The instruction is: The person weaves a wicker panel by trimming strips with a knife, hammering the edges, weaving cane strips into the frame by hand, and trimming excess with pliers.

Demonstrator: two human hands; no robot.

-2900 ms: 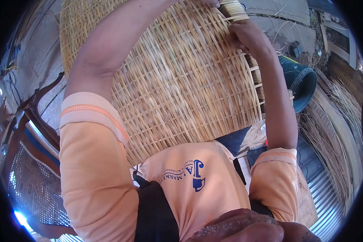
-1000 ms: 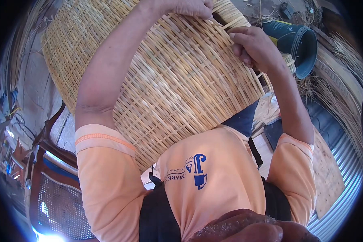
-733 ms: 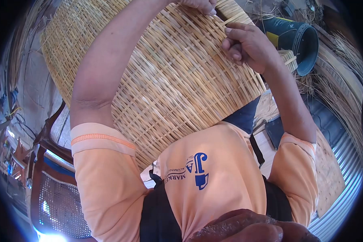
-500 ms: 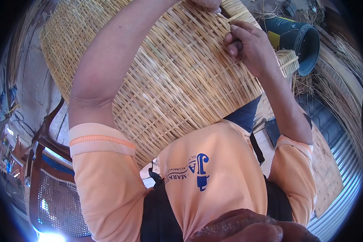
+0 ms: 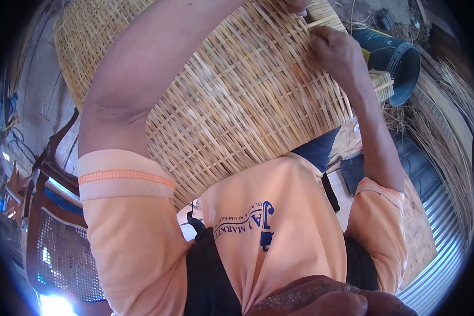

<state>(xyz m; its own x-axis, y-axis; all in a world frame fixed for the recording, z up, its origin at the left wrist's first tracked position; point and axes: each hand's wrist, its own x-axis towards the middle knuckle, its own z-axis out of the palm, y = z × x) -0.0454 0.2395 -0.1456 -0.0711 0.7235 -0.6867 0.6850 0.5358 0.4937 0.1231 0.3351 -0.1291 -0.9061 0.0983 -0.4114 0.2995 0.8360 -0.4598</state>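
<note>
A large woven bamboo panel [image 5: 237, 100] lies tilted in front of my body, its lower edge against my shirt. My right hand [image 5: 338, 52] is closed at the panel's upper right part, the thumb and curled fingers on a pale bamboo strip [image 5: 324, 21] that sticks out of the weave. My left arm reaches across the panel, and my left hand [image 5: 297, 5] is at the top edge of the view, beside that strip. Its visible fingers are curled; most of the hand is cut off, and what it holds is hidden.
To the right lie a dark green bucket [image 5: 403, 68] on its side, a bundle of strips [image 5: 382, 87] and long loose strips [image 5: 440, 147]. Corrugated metal sheet [image 5: 442, 253] is at lower right. A wooden chair with a cane back [image 5: 68, 260] stands at lower left.
Both hands have shifted slightly right, the left also upward. My right fingers, loosely curled before, are now closed at the strip. The panel appears a little further right in view.
</note>
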